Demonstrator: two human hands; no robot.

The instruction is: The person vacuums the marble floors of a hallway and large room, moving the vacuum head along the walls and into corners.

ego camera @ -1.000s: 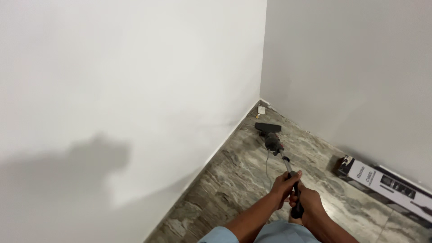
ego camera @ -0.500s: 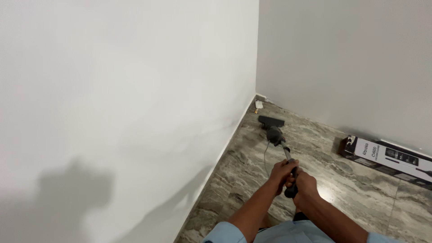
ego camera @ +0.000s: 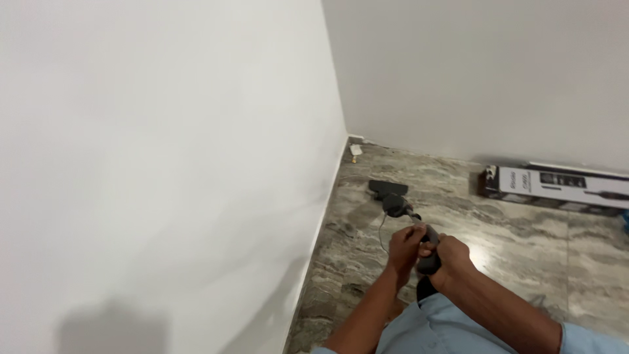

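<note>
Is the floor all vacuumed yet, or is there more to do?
Not yet. No finished patch shows: the marble floor looks alike everywhere. In hand: the left hand and right hand hold the vacuum, its head near the left wall. Left: a small white scrap lies in the corner.

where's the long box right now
In the head view the long box lies flat on the marble floor at the right, against the far wall, beyond and right of the vacuum head.
</note>
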